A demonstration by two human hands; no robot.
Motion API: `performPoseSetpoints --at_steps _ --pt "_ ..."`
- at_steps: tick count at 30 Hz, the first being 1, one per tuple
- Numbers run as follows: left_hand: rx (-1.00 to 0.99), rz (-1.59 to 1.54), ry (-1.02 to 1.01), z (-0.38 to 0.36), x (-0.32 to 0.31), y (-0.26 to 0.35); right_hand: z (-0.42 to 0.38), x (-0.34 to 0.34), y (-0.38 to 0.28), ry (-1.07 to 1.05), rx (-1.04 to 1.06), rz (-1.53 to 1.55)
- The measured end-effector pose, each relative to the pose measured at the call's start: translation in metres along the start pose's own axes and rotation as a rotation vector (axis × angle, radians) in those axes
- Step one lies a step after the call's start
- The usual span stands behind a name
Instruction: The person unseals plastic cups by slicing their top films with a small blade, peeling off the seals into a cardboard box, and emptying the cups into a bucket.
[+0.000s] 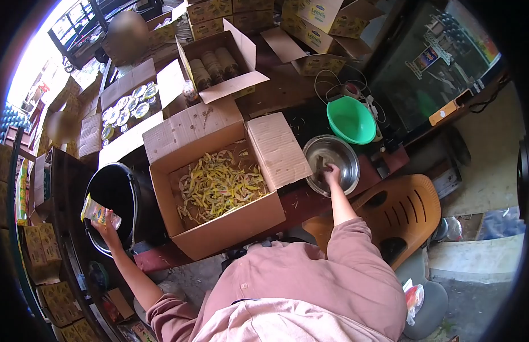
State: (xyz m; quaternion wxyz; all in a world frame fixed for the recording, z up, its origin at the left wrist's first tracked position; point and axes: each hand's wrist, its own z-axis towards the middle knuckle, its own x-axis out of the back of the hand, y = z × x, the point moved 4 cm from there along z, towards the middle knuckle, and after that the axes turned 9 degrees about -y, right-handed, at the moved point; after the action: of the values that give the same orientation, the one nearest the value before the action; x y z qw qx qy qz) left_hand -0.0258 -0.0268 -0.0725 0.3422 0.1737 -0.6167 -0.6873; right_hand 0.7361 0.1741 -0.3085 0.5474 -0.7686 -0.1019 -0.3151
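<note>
My left hand (108, 224) is closed around a clear plastic packet with a printed label (97, 211), held over the mouth of a black bucket (140, 199). At the right, my right hand (332, 173) reaches into a steel bowl (351, 165); its fingers are bent together at a small dark thing that I cannot make out. Between my hands stands an open cardboard box (219, 231) with many yellow-green curled pieces (224, 185) on its bottom.
Behind the steel bowl sits a green bowl (352, 119). Farther back are a box of round-lidded containers (129, 108) and a box of jars (216, 65). An orange plastic chair (410, 211) stands at the right, near a glass case (430, 62).
</note>
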Motion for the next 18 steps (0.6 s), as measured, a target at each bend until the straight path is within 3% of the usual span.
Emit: performPoseSetpoints --at_steps 5,8,12,16,18 --pt "0.017 -0.005 -0.014 0.003 0.004 -0.011 -0.004 0.015 -0.012 -0.008 -0.028 -0.168" --pt "0.023 0.010 -0.018 0.002 0.002 -0.008 -0.008 0.021 -0.020 -0.295 -0.185 0.300" --pt "0.015 0.006 -0.030 0.006 0.004 -0.014 -0.014 0.041 -0.049 -0.312 -0.003 -0.057" --pt "0.002 -0.035 0.023 0.005 0.005 -0.010 -0.026 0.055 -0.098 -0.311 0.371 -0.465" --pt "0.000 -0.078 0.065 0.006 0.009 -0.013 -0.035 0.065 -0.123 -0.288 0.462 -0.636"
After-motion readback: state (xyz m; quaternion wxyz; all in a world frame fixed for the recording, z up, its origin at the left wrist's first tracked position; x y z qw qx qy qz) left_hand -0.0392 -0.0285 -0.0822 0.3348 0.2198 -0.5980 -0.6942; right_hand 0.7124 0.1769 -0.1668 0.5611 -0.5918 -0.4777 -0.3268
